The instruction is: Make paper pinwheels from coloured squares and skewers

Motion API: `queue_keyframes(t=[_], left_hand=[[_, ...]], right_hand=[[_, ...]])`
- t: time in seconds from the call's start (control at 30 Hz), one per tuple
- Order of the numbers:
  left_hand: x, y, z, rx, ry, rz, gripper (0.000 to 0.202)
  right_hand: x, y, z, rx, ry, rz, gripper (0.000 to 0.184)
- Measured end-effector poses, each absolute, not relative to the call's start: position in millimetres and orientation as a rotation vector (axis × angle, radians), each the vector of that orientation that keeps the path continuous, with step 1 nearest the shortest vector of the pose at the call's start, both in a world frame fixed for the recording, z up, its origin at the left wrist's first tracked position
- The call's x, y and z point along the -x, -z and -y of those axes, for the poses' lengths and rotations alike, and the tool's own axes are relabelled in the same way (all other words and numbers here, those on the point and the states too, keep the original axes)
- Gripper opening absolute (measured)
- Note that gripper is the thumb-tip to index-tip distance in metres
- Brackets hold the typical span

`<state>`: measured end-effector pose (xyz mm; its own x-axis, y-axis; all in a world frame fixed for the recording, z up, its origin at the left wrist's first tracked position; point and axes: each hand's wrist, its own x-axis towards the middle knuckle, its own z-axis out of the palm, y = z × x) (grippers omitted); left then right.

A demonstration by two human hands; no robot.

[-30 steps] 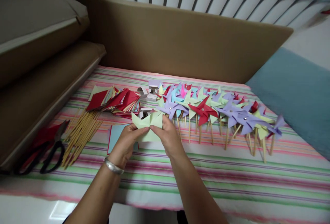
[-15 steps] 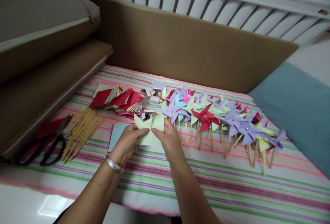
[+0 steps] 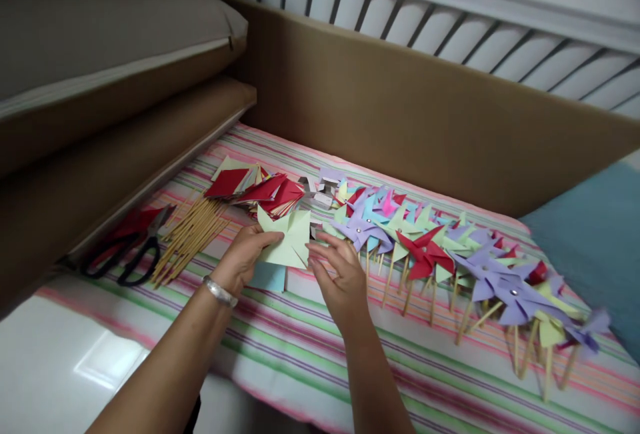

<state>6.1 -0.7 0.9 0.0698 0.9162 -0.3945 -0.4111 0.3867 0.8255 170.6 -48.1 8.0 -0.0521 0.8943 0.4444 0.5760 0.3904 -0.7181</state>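
My left hand (image 3: 243,257) pinches a light green paper pinwheel head (image 3: 287,239) by its left side and holds it just above the striped cloth (image 3: 310,347). My right hand (image 3: 337,274) hovers beside the paper's right edge with its fingers spread and nothing in them. A silver bracelet (image 3: 219,291) sits on my left wrist. Under the green paper lies a light blue square sheet (image 3: 270,277). A small pile of white fasteners (image 3: 320,191) lies just beyond my hands.
A row of finished pinwheels on sticks (image 3: 450,254) stretches right. A stack of cut red and coloured papers (image 3: 255,187), a bundle of wooden sticks (image 3: 190,237) and black scissors (image 3: 127,254) lie left. Brown cushions (image 3: 100,154) and a cardboard board (image 3: 425,121) border the cloth.
My right hand has let go of the green paper and opened its fingers; the left hand still holds it. The camera has swung left, shifting everything rightward.
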Motion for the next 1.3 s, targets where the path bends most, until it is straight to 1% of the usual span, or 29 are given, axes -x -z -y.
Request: queue_keyframes(t=[0.07, 0.17, 0.33, 0.47, 0.6, 0.77, 0.93, 1.3], left_hand=[[-4, 0, 0, -0.596, -1.091, -1.051, 0.027], [-3, 0, 1, -0.601, -1.078, -1.013, 0.028], [-10, 3, 3, -0.607, -1.045, -1.004, 0.027], [-20, 7, 8, -0.64, -1.025, -0.982, 0.026], [-30, 8, 11, -0.677, -0.984, -0.962, 0.023], [-34, 5, 12, -0.684, -0.952, -0.957, 0.023], [-32, 2, 13, -0.691, -0.931, -0.96, 0.022], [-32, 5, 13, -0.698, -0.876, -0.94, 0.017]], right_hand=[[-170, -7, 48, 1.247, -0.327, 1.851, 0.023], [-168, -5, 48, 1.223, -0.284, 1.926, 0.021], [-170, -5, 48, 1.258, -0.389, 1.932, 0.013], [-172, -6, 48, 1.345, -0.488, 1.796, 0.01], [-173, -5, 46, 1.413, -0.449, 1.732, 0.006], [-174, -4, 46, 1.434, -0.41, 1.753, 0.005], [-172, -3, 46, 1.461, -0.395, 1.759, 0.009], [-171, 2, 45, 1.531, -0.415, 1.705, 0.008]])
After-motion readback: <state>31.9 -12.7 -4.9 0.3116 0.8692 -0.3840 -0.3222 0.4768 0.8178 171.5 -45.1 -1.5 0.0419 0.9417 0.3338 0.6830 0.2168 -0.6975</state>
